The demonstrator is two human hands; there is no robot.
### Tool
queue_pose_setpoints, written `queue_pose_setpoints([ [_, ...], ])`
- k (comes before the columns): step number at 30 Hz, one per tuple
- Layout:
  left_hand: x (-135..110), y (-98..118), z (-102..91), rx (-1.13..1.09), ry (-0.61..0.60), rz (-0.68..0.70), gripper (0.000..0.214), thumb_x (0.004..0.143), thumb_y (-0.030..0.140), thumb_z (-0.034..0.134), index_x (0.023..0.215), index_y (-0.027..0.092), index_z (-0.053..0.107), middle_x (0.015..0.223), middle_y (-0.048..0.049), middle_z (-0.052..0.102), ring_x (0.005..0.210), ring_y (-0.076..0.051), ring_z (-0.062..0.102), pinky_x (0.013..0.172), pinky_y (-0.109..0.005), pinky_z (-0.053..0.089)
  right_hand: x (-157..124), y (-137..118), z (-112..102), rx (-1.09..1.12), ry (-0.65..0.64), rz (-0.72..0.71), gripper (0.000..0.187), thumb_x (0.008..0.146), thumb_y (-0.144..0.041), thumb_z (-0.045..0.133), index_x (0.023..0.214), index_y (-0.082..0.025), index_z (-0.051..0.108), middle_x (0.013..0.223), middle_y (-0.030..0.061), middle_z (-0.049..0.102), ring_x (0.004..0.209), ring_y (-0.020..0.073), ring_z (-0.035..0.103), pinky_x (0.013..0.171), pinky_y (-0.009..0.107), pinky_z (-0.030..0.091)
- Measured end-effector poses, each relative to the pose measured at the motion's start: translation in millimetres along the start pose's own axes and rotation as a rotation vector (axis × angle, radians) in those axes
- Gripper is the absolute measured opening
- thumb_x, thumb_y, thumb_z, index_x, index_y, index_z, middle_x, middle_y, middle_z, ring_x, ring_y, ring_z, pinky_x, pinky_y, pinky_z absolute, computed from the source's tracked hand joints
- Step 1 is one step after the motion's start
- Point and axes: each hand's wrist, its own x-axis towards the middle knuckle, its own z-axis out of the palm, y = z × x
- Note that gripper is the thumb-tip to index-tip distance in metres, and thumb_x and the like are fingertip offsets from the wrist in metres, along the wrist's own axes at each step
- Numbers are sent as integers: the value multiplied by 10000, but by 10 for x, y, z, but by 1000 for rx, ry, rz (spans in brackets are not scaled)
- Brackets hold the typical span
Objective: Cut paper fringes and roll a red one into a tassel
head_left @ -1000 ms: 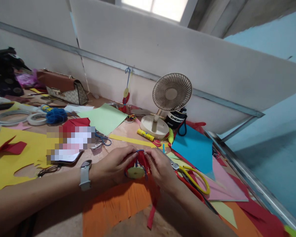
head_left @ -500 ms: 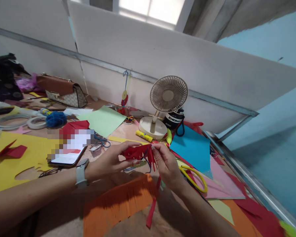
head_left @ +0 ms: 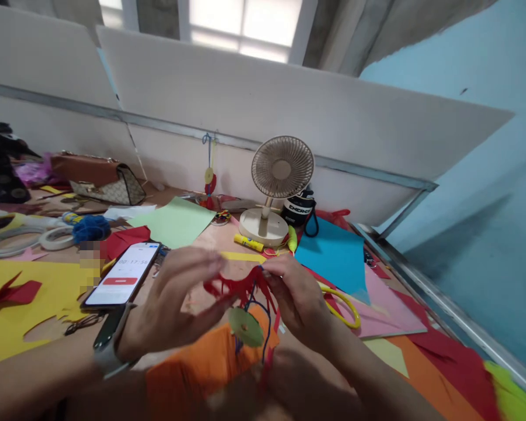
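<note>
My right hand [head_left: 296, 295] is closed in a pinch on one end of a red fringed paper strip [head_left: 239, 286], its cut strands hanging down. Blue string [head_left: 269, 327] hangs by that pinch, and a pale green paper disc [head_left: 245, 326] dangles below the strip. My left hand [head_left: 182, 289], smeared by motion, is spread with its fingers apart from the thumb. Its thumb lies close to the strip's free end; whether they touch I cannot tell. Beneath both hands lies an orange fringed paper sheet [head_left: 193, 368], partly behind the disc.
Beyond my hands stand a small fan [head_left: 283, 169] and a black can [head_left: 298, 207], with a yellow glue stick [head_left: 249, 242] before them. At left lie a phone [head_left: 125, 272], blue yarn [head_left: 91, 229] and yellow paper [head_left: 26, 316]. Blue paper [head_left: 333, 254] and a yellow ring [head_left: 348, 310] lie at right.
My left hand has opened and drawn back from the red strip, its wrist turning. The green disc now shows below the strip. My right hand keeps its pinch. The view has shifted slightly.
</note>
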Motion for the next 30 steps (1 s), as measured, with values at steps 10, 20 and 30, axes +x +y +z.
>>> queue_pose_setpoints([
  [10,87,103,194,137,-424,-70,303,836,335,604,1070,152,546,1029,-110,636,913,-244,595,747,-375,494,2,117,49,-283,-11,-97,123,928,-110,428,984,-130,536,885,111,651,826,218,576,748,366,504],
  [20,-97,197,187,77,-478,36,226,850,198,557,1074,171,534,899,-51,651,734,-175,581,641,-318,434,4,197,42,-305,-94,56,189,953,-158,390,967,-125,576,868,115,656,810,226,585,723,365,492],
  [30,-46,58,445,-300,-466,-464,197,855,321,574,1008,196,580,1036,-71,594,968,-203,547,853,-362,464,4,165,68,-237,-144,5,200,963,-185,370,976,-133,563,887,116,652,818,230,570,725,368,474],
])
